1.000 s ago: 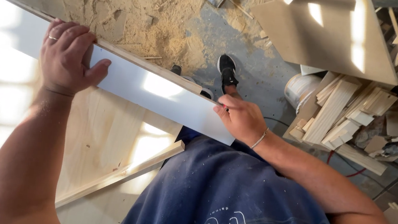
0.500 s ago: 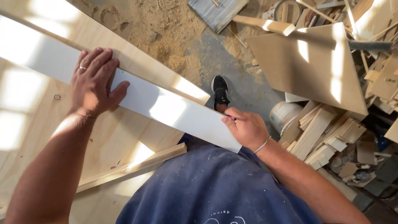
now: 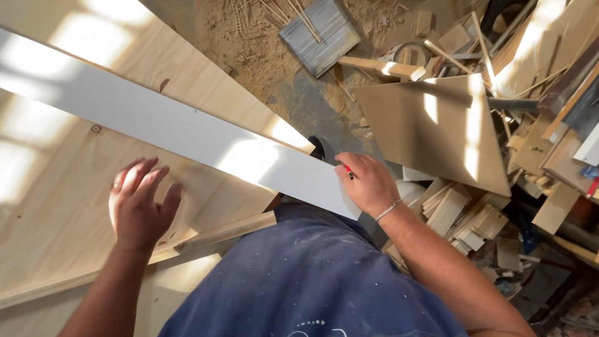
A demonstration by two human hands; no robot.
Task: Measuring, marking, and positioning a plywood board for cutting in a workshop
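Long white flat board [image 3: 131, 113]: lies across pale plywood bench [image 3: 10, 232], far end cut off at 9 o'clock. Right hand [image 3: 366, 184]: pinching small red pencil [image 3: 347, 171], mostly hidden, at board's near end. Left hand [image 3: 141, 206]: fingers spread, contact with bench unclear.

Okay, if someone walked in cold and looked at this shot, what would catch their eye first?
A long white board runs slantwise across a pale plywood sheet, sunlit in patches. The right hand presses its near end; the left hand hovers open over the plywood. Upper right, a heap of wood offcuts and sawdust.
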